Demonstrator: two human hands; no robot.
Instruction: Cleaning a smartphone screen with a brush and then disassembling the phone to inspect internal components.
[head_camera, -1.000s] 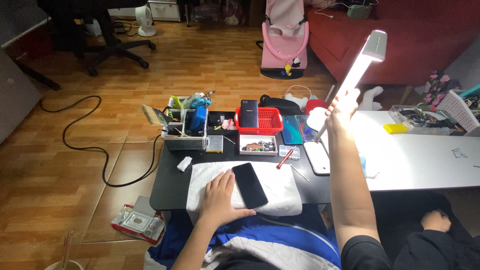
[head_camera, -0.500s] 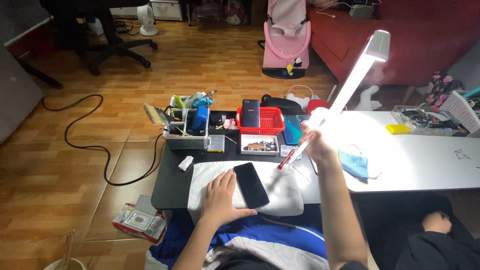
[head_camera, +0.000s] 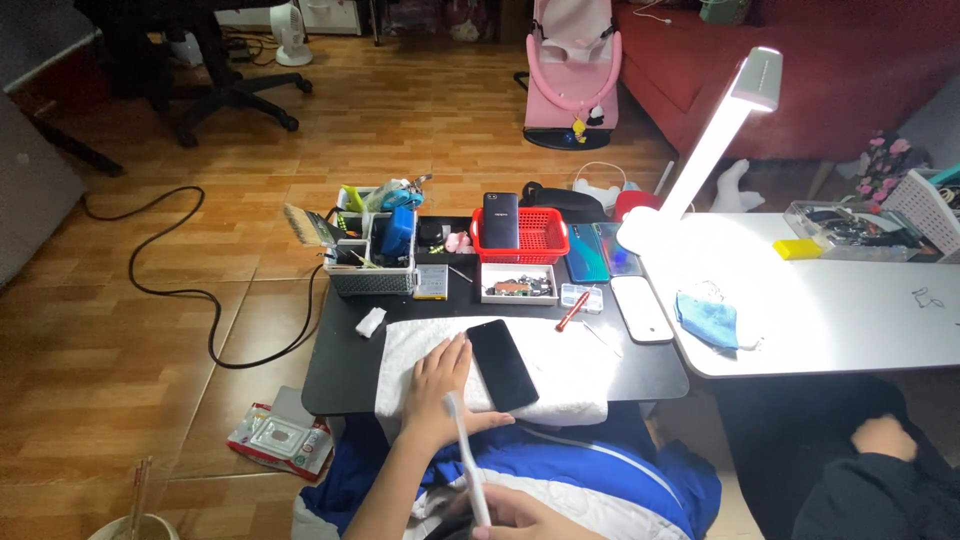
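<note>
Lower left of the frame, a clear packet lies on the wooden floor beside the low black table; at the table's upper left stands a grey organiser full of tools. Just right of that, in the lower middle, the left hand lies open and flat on a white towel, fingers stretched along the left edge of the black phone, thumb near its lower corner. The phone sits in the centre of the frame on the towel, face up and slightly tilted, top leaning left; its glass is dark, unlit and glossy, with no case that I can see. Below it, at the bottom edge, the right hand is closed around the handle of a white brush, the head pointing up toward the left hand's wrist and not touching the phone. By my judgement the phone is being steadied while the brush is brought to bear; brushing it would call for the bristles to reach the glass while the flat hand keeps the phone from sliding. Further right come a red basket, a lit desk lamp, a blue cloth on the white table; lower right, another person's hand.
</note>
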